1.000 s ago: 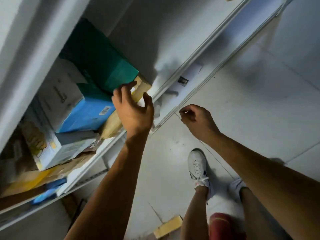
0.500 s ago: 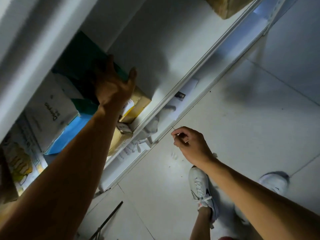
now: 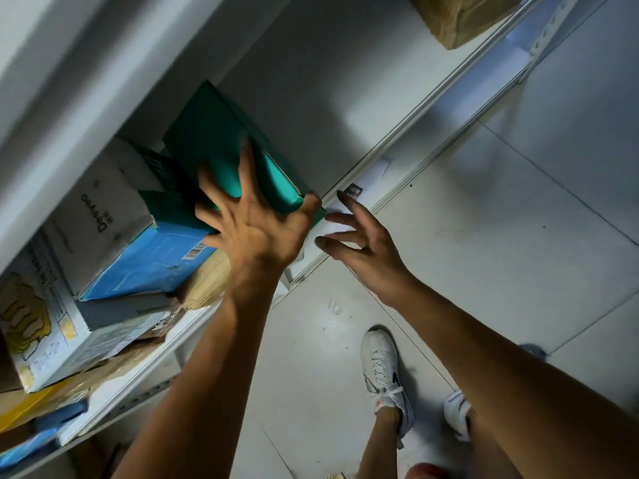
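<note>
The green box (image 3: 214,140) is seen tilted at the front of the shelf (image 3: 415,121), propped on a blue box (image 3: 148,261) beside a white carton (image 3: 100,209). It is gripped by the left hand (image 3: 256,233), with fingers splayed over its top face and the thumb hooked round the near corner. The right hand (image 3: 366,247) is held open just beside that corner, with nothing in it. The box is judged stiff and fairly light (its smooth skin may slip), so it is best supported under the near end.
</note>
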